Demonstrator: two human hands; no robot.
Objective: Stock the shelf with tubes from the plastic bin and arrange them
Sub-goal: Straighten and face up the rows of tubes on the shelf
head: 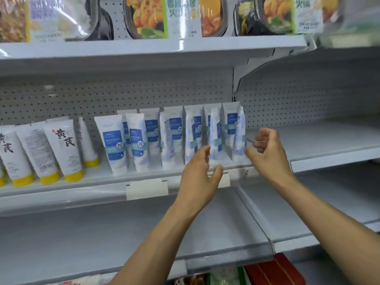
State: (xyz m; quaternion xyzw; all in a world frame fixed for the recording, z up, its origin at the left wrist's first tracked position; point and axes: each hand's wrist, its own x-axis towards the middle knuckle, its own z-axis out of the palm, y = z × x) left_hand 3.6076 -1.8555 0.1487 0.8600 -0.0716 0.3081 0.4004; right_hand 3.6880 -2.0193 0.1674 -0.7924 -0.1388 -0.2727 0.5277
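Observation:
Several white tubes with blue labels (141,140) stand cap-down in two rows on the middle shelf (102,182). My left hand (200,173) hovers in front of a tube turned sideways (215,132), fingers loosely spread, just short of it. My right hand (265,149) is beside the rightmost tube (239,136), thumb near its lower edge and fingers loosely curled around nothing. The plastic bin is out of view.
White tubes with yellow caps (63,149) fill the shelf's left part. Packaged meals (148,15) line the shelf above. A bare shelf (329,138) runs to the right and another bare shelf (123,233) lies below. Red packaging (275,270) shows at the bottom.

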